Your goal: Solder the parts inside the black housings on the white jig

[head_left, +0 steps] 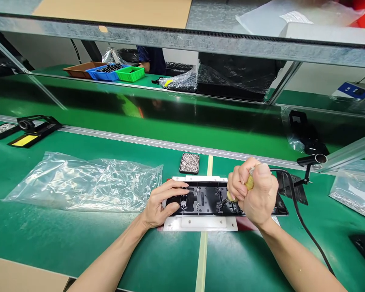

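Observation:
A long black plastic panel (203, 198), its ribbed inner side up, lies in a white fixture (200, 224). My left hand (159, 205) holds the panel's left end, fingers towards the far edge and thumb towards the near one. A small shiny round part (183, 204) shows between thumb and fingers. My right hand (255, 194) is wrapped in a fist round a yellow-handled tool (232, 196). The tool slants down to the left, and its dark tip is at the panel's middle. My fist hides most of the handle, so its exact kind is unclear.
A clear plastic bag (88, 182) lies left of the panel. Behind it sits a small tray of tiny metal parts (189, 163). A black cable (304, 223) runs along the right, near a black stand (310, 162). A metal shelf (170, 38) crosses above; a person (152, 61) is beyond.

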The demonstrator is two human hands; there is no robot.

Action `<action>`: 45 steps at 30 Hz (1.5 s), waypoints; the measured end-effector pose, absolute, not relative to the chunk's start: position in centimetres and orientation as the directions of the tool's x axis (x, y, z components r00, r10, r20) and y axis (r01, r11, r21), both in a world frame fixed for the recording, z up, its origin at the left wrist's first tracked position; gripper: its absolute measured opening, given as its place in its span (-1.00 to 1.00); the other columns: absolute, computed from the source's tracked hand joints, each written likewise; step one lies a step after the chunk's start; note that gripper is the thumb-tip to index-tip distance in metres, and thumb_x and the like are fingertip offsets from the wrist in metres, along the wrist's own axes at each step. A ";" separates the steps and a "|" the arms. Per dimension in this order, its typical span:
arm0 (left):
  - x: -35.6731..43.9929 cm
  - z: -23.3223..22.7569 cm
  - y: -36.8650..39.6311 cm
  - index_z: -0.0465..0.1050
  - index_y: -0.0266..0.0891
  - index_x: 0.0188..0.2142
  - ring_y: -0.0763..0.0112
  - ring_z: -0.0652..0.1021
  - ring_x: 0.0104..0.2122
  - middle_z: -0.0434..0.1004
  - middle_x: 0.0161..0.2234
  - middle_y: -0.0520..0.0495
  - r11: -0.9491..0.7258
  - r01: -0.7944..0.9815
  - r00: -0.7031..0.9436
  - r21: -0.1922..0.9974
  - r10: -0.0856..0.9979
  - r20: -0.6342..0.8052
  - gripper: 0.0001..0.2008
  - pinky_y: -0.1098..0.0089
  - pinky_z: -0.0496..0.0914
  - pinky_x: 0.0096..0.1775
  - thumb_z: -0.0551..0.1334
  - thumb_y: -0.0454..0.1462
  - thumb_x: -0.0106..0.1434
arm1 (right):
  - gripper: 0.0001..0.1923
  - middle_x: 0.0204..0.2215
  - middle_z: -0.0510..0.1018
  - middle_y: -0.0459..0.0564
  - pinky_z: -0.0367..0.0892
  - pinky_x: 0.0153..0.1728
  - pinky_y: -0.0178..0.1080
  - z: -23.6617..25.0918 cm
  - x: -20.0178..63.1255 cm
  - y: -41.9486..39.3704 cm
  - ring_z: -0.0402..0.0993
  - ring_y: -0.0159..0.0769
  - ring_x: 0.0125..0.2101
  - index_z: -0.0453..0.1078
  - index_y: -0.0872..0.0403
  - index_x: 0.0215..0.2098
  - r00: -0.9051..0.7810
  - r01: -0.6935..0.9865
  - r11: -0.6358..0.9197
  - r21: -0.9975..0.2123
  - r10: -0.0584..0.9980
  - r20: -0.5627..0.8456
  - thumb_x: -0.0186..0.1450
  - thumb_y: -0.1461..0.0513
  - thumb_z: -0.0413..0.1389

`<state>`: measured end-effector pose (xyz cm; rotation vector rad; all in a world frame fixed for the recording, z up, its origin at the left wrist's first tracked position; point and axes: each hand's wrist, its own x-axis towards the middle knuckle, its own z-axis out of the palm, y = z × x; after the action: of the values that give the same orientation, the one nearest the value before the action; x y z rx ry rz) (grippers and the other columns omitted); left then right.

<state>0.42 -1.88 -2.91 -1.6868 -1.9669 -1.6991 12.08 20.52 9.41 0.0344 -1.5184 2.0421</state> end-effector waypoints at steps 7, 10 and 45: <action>0.3 -2.1 -2.3 0.57 -0.28 0.16 0.09 0.57 0.08 0.54 0.13 -0.32 -0.176 0.725 -0.376 0.666 0.709 0.597 -0.51 0.12 0.39 0.15 0.09 0.03 0.59 | -0.46 -0.71 0.14 -0.23 0.09 -0.75 -0.44 9.5 12.1 20.2 0.03 -0.51 -0.73 0.19 0.05 -0.50 -0.808 -0.486 -0.144 -0.862 0.450 0.381 0.50 -0.09 0.10; 0.3 -2.0 -2.5 0.57 -0.27 0.15 0.09 0.57 0.09 0.54 0.13 -0.32 -0.166 0.703 -0.394 0.692 0.719 0.573 -0.51 0.14 0.43 0.14 0.08 0.03 0.59 | -0.45 -0.72 0.13 -0.22 0.07 -0.75 -0.44 9.5 12.2 20.1 0.03 -0.51 -0.73 0.19 0.05 -0.51 -0.810 -0.478 -0.143 -0.867 0.454 0.372 0.49 -0.10 0.11; 1.1 -1.8 -0.6 0.63 -0.28 0.03 0.25 0.65 -0.05 0.64 -0.03 -0.23 -0.160 0.734 -0.462 0.660 0.595 0.658 -0.79 0.26 0.58 -0.05 0.26 -0.40 0.47 | -0.47 -0.75 0.06 -0.25 -0.01 -0.75 -0.44 9.7 12.1 20.1 -0.08 -0.51 -0.75 0.23 0.05 -0.53 -0.812 -0.471 -0.201 -0.859 0.479 0.333 0.41 -0.09 0.19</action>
<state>1.13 -0.59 -1.83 -1.5572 -1.9502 -1.6968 12.14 20.09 9.66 -0.0100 -1.4625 2.0509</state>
